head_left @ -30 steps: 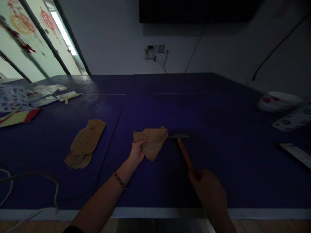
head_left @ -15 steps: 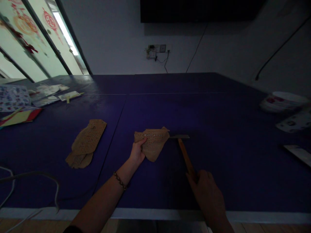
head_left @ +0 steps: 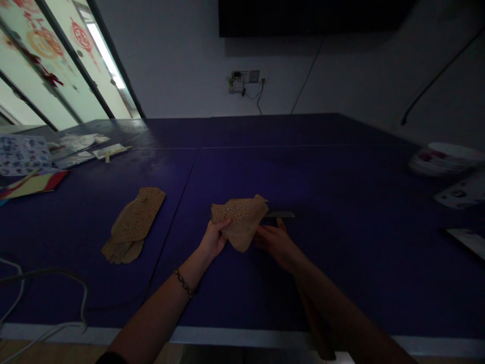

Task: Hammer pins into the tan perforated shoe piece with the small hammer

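In the head view, the only one I'm getting, I'm keeping the left hand [head_left: 214,240] on the brown dotted piece [head_left: 240,215], its thumb pressing on the upper face and its other fingers disappearing underneath, so I'm reading that hand as gripping the piece. It is showing near the middle of the purple bench [head_left: 359,227], though I'm not able to tell how much of it is resting on the surface. What is changing is the right hand [head_left: 278,245]: it is no longer wrapping the handle of the wooden-handled tool [head_left: 312,323] and is now reaching in at the lower right edge of the piece. Its fingers are meeting or almost meeting that edge, and I cannot tell whether they are pinching it. The tool is running beneath the right forearm, its handle pointing back towards the near edge of the bench and its thin metal head showing just right of the piece. For the work in hand, I'm judging this as a break in using the tool, with both hands now attending to the piece. The brown stack [head_left: 138,217] is lying to the left, apart from both hands.
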Demonstrator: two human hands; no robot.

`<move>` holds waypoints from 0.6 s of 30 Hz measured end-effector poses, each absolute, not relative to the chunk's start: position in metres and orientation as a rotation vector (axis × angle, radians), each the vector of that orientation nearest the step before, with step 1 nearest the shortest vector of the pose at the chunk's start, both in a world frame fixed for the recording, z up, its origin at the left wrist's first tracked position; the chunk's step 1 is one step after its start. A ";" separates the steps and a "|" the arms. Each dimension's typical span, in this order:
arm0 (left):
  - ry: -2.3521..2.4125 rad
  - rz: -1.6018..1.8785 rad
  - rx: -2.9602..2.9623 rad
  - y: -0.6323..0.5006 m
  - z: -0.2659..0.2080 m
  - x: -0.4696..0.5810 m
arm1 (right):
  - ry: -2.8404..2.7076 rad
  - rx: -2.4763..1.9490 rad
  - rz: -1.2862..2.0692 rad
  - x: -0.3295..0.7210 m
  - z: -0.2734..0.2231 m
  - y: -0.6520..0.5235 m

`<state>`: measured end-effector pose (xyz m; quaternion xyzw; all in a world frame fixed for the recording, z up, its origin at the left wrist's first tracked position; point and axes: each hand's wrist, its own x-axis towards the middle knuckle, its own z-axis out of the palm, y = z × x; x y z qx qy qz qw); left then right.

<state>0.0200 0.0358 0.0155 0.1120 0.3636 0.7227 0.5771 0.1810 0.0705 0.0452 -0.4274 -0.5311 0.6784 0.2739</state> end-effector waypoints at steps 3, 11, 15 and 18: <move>0.838 1.682 0.298 0.036 0.014 0.018 | -1.092 -0.977 2.007 0.163 0.034 0.084; 0.845 1.678 0.316 0.041 0.005 0.017 | -0.923 -0.960 2.026 0.160 0.012 0.099; 0.889 1.648 0.322 0.042 0.005 0.018 | -0.896 -0.970 2.032 0.161 0.010 0.102; 0.918 1.621 0.325 0.042 0.005 0.018 | -0.881 -0.964 2.037 0.162 0.010 0.101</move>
